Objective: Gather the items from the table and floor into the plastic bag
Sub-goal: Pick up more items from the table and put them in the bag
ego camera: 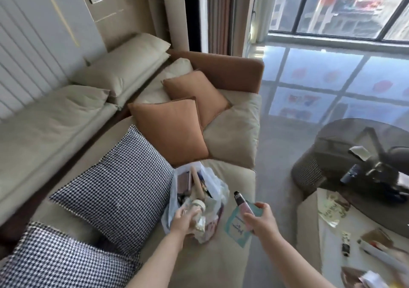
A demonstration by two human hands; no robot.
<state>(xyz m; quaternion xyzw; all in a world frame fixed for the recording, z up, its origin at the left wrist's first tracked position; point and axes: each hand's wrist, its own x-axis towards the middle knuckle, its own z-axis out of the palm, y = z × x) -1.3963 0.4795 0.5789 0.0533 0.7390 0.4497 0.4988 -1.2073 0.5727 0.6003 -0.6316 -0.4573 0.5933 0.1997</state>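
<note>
Lower centre of the frame: a clear plastic bag (pixel 197 201), part-filled, stands open on the beige sofa seat (pixel 232 172). The left hand (pixel 182 220) curls round a clear bottle with a cream cap (pixel 198 208) at the bag's mouth. The right hand (pixel 261 219) grips a pink tube with a black cap (pixel 243 208) and a teal flat packet (pixel 238 225), just right of the bag. At lower right, a white table (pixel 332 243) bears scattered small items.

Houndstooth cushion (pixel 115 188), pink tube (pixel 244 210)
</note>
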